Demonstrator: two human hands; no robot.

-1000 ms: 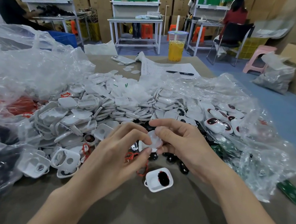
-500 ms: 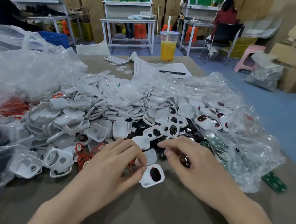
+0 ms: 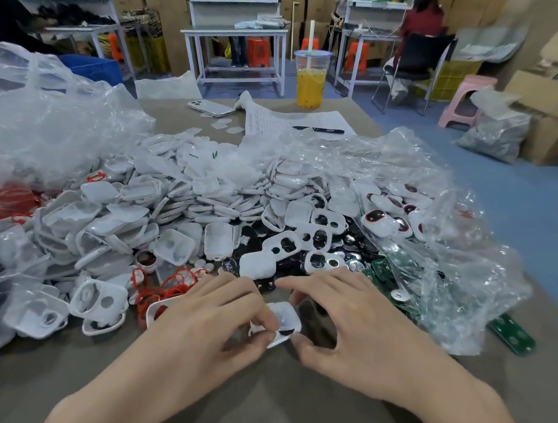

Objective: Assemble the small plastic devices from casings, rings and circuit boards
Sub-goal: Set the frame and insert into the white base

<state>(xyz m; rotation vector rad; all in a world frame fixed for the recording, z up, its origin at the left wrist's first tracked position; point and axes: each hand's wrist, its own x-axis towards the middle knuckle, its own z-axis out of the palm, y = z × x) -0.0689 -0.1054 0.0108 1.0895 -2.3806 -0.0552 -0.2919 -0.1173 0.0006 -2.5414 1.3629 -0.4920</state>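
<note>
A white casing (image 3: 285, 318) with a dark round part inside lies on the table at the near edge of the heap. My left hand (image 3: 211, 321) pinches its left edge between thumb and fingers. My right hand (image 3: 351, 325) curls round its right side, thumb under the rim. Behind them spreads a big heap of white casings (image 3: 181, 208). Loose red rings (image 3: 162, 288) lie left of my left hand. Black round parts (image 3: 299, 265) and green circuit boards (image 3: 388, 274) lie just beyond my right hand.
Crumpled clear plastic bags flank the heap on the left (image 3: 39, 124) and right (image 3: 441, 228). A cup of orange drink (image 3: 310, 80), a phone (image 3: 211, 107) and a paper sheet with a pen (image 3: 317, 129) sit at the table's far end. A stray circuit board (image 3: 512, 334) lies at right.
Both hands came down from above the heap to the casing on the table and now grip it from either side. The camera tilted down slightly.
</note>
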